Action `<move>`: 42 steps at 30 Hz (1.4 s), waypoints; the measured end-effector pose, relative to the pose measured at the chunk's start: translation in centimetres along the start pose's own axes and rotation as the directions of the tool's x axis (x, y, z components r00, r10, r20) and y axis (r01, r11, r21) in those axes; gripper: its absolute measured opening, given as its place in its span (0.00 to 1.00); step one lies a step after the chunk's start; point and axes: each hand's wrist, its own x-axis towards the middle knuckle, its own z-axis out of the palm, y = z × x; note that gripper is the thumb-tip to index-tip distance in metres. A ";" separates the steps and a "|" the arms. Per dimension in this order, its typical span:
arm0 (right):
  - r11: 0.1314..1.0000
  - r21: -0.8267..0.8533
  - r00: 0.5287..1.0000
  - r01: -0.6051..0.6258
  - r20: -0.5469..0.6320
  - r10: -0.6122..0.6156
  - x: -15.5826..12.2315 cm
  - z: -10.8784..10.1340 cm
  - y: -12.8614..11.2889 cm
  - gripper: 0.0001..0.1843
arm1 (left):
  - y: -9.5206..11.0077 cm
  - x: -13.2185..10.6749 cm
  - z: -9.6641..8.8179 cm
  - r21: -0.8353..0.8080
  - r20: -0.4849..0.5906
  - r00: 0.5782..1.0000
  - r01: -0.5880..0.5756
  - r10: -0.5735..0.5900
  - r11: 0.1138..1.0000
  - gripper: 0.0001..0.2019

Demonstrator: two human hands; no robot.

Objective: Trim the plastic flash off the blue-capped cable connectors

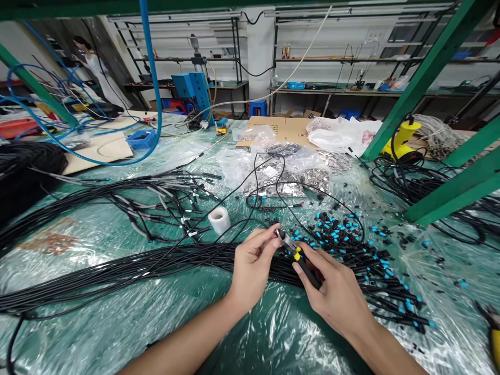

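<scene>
My right hand [336, 291] is closed round small cutting pliers [294, 251] with black and yellow handles, their jaws pointing up and left. My left hand [252, 263] pinches the end of a thin black cable [269, 208] right at the plier jaws. Both hands hover over a long bundle of black cables [117, 271] lying across the plastic-covered green table [117, 323]. The bundle's right end carries several blue-tipped black connectors [390, 291]. Loose blue and black connector parts [336, 226] lie scattered just beyond my hands.
A white tape roll [219, 219] stands left of my hands. Another cable bundle [156, 200] lies behind it. Plastic bags of parts [289, 172], a cardboard box [273, 127], green frame struts [425, 67], a yellow tool [402, 138] and a distant person [94, 65] are around.
</scene>
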 end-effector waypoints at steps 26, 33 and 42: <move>0.983 -0.185 0.998 -0.003 -0.065 -0.009 -0.2 -0.6 0.9 0.30 | -0.1 0.6 0.1 -0.156 0.019 0.996 0.093 -0.092 0.983 0.12; 0.984 -0.179 1.000 -0.006 -0.025 0.002 -0.3 -0.7 1.0 0.31 | -0.2 0.6 -0.3 -0.092 0.059 0.995 0.080 -0.075 0.993 0.12; 0.976 -0.217 1.000 0.010 -0.027 -0.016 -0.2 -0.7 0.8 0.26 | 0.2 0.6 -0.1 -0.143 0.044 0.994 0.110 -0.105 0.984 0.14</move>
